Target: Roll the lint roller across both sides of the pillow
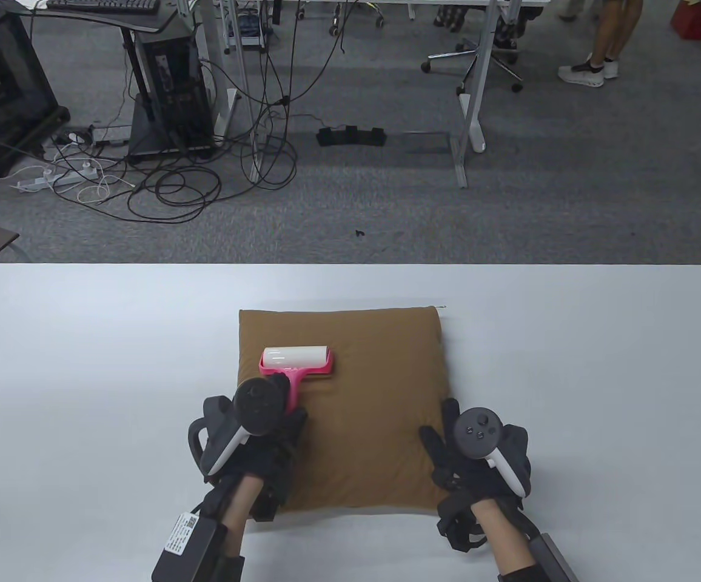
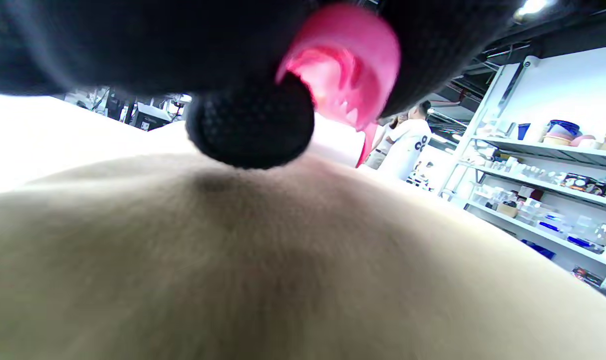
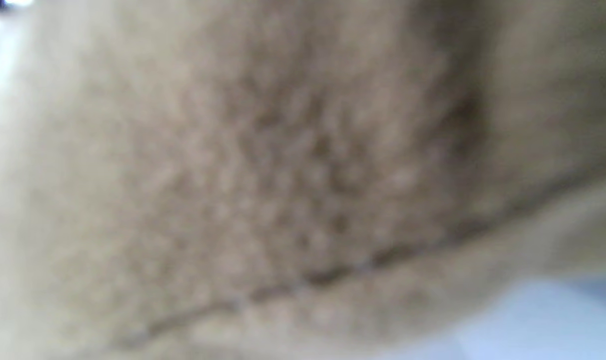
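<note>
A brown pillow (image 1: 375,388) lies flat on the white table (image 1: 83,364). A lint roller (image 1: 297,359) with a white roll and pink frame rests on the pillow's left part. My left hand (image 1: 265,418) grips its pink handle (image 2: 348,65) from the near side. My right hand (image 1: 466,454) rests with fingers spread on the pillow's near right edge. The left wrist view shows a gloved fingertip (image 2: 252,125) against the pillow (image 2: 282,260). The right wrist view shows only blurred pillow fabric (image 3: 282,175) and its seam.
The table's far edge (image 1: 350,265) drops to a grey carpeted floor with cables, desk legs and a computer stand. Bare table surface lies to the left and right of the pillow.
</note>
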Motion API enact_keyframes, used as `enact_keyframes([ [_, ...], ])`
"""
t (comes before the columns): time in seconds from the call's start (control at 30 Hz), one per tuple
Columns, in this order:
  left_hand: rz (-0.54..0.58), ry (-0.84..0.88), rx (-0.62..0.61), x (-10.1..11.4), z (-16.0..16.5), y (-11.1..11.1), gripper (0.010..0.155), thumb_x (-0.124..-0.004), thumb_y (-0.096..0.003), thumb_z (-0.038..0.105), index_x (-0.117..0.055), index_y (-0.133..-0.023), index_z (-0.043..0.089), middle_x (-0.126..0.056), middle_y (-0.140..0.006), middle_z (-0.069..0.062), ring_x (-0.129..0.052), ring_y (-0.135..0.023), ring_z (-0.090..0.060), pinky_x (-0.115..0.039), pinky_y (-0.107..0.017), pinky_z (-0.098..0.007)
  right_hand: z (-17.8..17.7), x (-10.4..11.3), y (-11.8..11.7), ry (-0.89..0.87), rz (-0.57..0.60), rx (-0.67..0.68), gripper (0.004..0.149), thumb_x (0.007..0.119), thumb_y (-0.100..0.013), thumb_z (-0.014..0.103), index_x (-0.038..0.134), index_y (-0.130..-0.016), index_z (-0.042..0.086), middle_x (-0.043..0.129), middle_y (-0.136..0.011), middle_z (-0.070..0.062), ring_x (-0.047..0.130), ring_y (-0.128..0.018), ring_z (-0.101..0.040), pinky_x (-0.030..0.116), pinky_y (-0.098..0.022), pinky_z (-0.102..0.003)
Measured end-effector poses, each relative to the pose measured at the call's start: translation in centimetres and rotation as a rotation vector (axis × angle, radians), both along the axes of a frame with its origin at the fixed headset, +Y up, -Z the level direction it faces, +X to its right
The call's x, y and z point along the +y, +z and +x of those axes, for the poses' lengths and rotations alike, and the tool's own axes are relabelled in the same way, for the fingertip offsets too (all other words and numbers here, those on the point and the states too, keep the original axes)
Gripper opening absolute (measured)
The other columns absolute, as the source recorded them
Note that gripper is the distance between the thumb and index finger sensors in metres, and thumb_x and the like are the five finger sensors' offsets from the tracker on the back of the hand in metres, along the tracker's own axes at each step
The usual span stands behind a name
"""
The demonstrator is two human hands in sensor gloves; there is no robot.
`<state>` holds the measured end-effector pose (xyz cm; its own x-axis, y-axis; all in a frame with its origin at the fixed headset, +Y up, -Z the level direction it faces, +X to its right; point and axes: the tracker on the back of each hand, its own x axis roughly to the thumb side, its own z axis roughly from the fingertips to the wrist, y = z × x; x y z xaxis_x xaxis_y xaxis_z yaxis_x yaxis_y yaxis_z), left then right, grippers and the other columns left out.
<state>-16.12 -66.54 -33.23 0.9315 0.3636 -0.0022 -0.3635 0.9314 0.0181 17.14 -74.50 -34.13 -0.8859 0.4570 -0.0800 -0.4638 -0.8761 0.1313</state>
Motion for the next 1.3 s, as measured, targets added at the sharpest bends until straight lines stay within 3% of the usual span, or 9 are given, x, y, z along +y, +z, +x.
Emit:
enact_keyframes([
  [0.13,-0.008,-0.002,-0.013,0.2,-0.2,2.2,0.070,-0.086,-0.0467,0.049,-0.063,-0.100,0.009,-0.106,-0.037,-0.011,-0.096,0.002,-0.013,-0.089,-0.020,-0.047,-0.4,0.5,0.7,0.058,0.064,0.005,0.070,0.048,-0.060,0.052,0.018,-0.113,0.017,0.050,-0.110,-0.037,0.075,-0.084,-0.052,0.065,-0.054,-0.067],
  [0.3,-0.078,-0.018,-0.038,1.1,-0.6,4.5,0.069,-0.086,-0.0467,0.049,-0.065,-0.099,0.009,-0.106,-0.035,-0.010,-0.096,0.003,-0.013,-0.089,-0.019,-0.046,-0.3,0.7,1.3,0.045,0.074,0.010,0.071,0.047,-0.060,0.053,0.018,-0.113,0.017,0.049,-0.111,-0.036,0.074,-0.085,-0.052,0.065,-0.054,-0.067],
  [0.4,-0.057,-0.021,-0.066,1.5,-0.8,6.0,0.068,-0.086,-0.0459,0.050,-0.070,-0.096,0.007,-0.106,-0.029,-0.008,-0.094,0.007,-0.011,-0.090,-0.016,-0.045,0.0,0.7,1.7,0.026,0.063,0.006,0.071,0.048,-0.059,0.053,0.018,-0.113,0.017,0.049,-0.111,-0.036,0.074,-0.084,-0.052,0.065,-0.054,-0.067],
  [0.7,-0.082,0.088,-0.113,1.6,-2.6,8.3,0.067,-0.088,-0.0441,0.052,-0.077,-0.090,0.004,-0.106,-0.020,-0.005,-0.092,0.012,-0.011,-0.090,-0.012,-0.044,0.1,0.8,2.0,0.021,0.059,0.003,0.073,0.050,-0.059,0.054,0.018,-0.113,0.016,0.048,-0.111,-0.037,0.074,-0.085,-0.052,0.064,-0.054,-0.067],
  [0.93,0.100,0.358,-0.112,2.1,-4.1,7.3,0.067,-0.084,-0.0460,0.047,-0.076,-0.088,-0.004,-0.107,-0.020,-0.006,-0.093,0.012,-0.011,-0.090,-0.012,-0.044,0.4,1.1,2.0,0.017,0.074,-0.010,0.074,0.051,-0.060,0.054,0.018,-0.113,0.015,0.045,-0.112,-0.036,0.068,-0.089,-0.054,0.062,-0.056,-0.069],
  [1.07,0.214,0.502,-0.106,1.1,-3.9,5.1,0.067,-0.079,-0.0486,0.047,-0.072,-0.091,-0.004,-0.109,-0.027,-0.005,-0.095,0.009,-0.011,-0.091,-0.015,-0.044,0.2,1.7,2.2,0.031,0.116,-0.007,0.074,0.053,-0.060,0.054,0.019,-0.113,0.015,0.043,-0.118,-0.023,0.052,-0.100,-0.049,0.056,-0.059,-0.070],
  [1.2,0.208,0.643,-0.150,-0.7,-3.4,2.9,0.066,-0.070,-0.0522,0.044,-0.063,-0.096,-0.004,-0.108,-0.042,-0.007,-0.096,0.001,-0.010,-0.090,-0.020,-0.044,-0.1,2.4,2.5,0.039,0.168,0.007,0.075,0.056,-0.059,0.053,0.020,-0.113,0.014,0.037,-0.119,-0.022,0.041,-0.104,-0.046,0.049,-0.064,-0.069],
  [1.3,0.201,0.679,-0.165,-2.1,-3.1,1.9,0.067,-0.067,-0.0527,0.043,-0.058,-0.099,-0.004,-0.105,-0.053,-0.009,-0.097,-0.005,-0.010,-0.089,-0.023,-0.044,-0.6,3.1,2.9,0.057,0.209,0.027,0.080,0.067,-0.058,0.051,0.022,-0.113,0.013,0.033,-0.119,-0.022,0.038,-0.104,-0.046,0.044,-0.066,-0.067],
])
